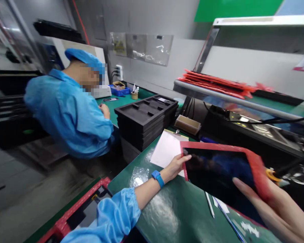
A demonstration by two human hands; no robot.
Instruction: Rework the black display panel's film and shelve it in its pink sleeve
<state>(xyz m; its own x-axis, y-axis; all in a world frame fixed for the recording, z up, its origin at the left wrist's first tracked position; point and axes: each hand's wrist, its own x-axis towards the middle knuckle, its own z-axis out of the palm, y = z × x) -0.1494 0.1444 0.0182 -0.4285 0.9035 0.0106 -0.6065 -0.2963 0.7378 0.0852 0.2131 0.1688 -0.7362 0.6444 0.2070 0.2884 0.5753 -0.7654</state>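
I hold a flat black screen panel in a red sleeve (218, 172) above the green bench (182, 216). My left hand (176, 166) grips its left edge, thumb on the top face. My right hand (276, 206) supports the panel's right end, with the thumb lying on the dark glass and the fingers under it. A blue band (157, 178) sits on my left wrist, and my sleeve is light blue. The panel is tilted, its right end nearer to me.
A white sheet on a clipboard (167, 148) lies under the panel's left end. A stack of black foam trays (145, 121) stands behind it. A co-worker in blue (68, 108) sits at the left. Red sleeves (218, 82) lie on a shelf. Another red-framed panel (81, 209) sits below left.
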